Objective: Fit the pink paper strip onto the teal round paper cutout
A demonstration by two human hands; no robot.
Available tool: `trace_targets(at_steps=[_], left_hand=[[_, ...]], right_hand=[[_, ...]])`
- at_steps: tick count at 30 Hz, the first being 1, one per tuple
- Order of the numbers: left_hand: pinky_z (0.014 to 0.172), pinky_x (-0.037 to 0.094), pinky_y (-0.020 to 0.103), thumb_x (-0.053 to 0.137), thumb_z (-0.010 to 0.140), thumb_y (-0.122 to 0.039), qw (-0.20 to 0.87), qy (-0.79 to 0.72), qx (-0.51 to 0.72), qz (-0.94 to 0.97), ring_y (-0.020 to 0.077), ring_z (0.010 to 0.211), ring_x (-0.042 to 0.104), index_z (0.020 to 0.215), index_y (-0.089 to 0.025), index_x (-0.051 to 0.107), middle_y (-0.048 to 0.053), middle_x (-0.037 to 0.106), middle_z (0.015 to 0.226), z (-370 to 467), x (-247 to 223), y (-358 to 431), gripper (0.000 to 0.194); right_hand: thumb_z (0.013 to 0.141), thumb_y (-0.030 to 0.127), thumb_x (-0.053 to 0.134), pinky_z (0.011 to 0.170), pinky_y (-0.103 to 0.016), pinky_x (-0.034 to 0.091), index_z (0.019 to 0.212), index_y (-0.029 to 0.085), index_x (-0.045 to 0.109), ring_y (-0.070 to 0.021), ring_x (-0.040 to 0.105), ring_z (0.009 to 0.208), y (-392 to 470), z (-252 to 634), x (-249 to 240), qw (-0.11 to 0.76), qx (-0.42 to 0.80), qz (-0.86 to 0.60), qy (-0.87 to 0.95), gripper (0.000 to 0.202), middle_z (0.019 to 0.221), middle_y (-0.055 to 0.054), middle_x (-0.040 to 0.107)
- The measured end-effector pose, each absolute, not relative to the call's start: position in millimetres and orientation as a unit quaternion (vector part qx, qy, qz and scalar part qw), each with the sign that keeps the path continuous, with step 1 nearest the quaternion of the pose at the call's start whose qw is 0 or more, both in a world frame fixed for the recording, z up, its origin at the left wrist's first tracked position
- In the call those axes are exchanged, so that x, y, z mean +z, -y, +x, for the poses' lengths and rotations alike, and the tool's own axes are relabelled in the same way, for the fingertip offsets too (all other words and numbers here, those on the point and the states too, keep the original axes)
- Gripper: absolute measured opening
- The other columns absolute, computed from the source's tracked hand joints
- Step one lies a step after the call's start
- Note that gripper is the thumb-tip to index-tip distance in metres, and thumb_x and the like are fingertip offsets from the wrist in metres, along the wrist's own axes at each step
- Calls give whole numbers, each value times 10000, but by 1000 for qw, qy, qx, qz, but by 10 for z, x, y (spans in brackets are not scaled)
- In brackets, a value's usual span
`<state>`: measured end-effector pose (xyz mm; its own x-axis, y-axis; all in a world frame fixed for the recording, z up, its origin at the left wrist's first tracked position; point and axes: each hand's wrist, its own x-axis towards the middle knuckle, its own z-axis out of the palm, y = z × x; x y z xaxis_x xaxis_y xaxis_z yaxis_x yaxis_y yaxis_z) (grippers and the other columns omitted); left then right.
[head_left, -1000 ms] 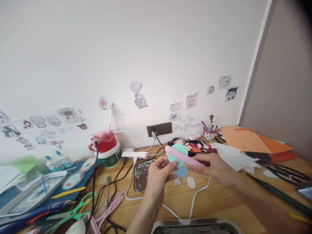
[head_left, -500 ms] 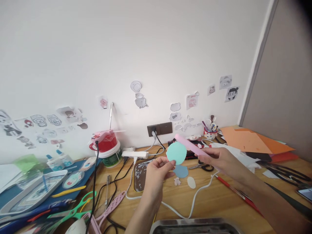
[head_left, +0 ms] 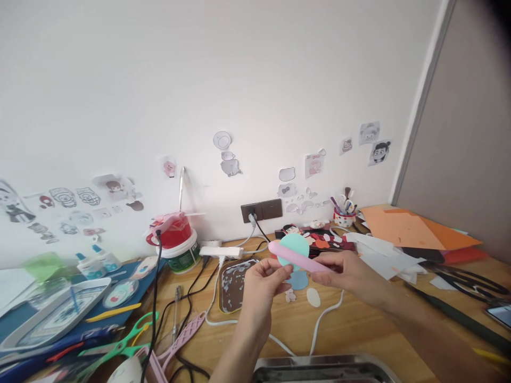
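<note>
No text, brand, number or sign can be read anywhere in this view. The paper cut-outs (head_left: 227, 159) stuck on the wall at about 12 o'clock carry only cartoon drawings, no letters. The green and white tub (head_left: 181, 255) at about 10 o'clock on the table (head_left: 351, 324) has a printed label, but it is too small and blurred to make out. The glue bottles (head_left: 96, 261) at 9 o'clock also bear labels that cannot be read.
</note>
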<state>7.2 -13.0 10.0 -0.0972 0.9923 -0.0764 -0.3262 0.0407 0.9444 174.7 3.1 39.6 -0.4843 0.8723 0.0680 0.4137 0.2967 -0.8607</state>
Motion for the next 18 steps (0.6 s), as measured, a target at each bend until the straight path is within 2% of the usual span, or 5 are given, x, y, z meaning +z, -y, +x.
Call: trace_targets(at_steps=[8,14,18], left_hand=[[486,406,173,686,524,-260,546,-452,599,372,53,465,449,575,-123,546,-23,511,511,56,107,145,203],[492,395,168,677,548,-273,561,-433,591,385,49,469,442,622,-129,549,-21,509,537,-9,75,127,207],[495,397,171,679,545,-283,562,-427,601,374,58,484,455,621,-137,544,-23,512,532,-30,71,115,213]], right_hand=[[678,423,529,516,-226,305,820,141,632,-133,433,590,-68,1807,430,295,403,-442,745,332,629,3,511],[676,433,540,468,-220,250,783,148,633,-109,386,540,-179,1957,382,355,376,-470,716,318,579,17,474],[685,453,520,442,-221,237,843,160,632,-110,383,508,-214,2031,384,374,368,-479,704,351,548,17,469]])
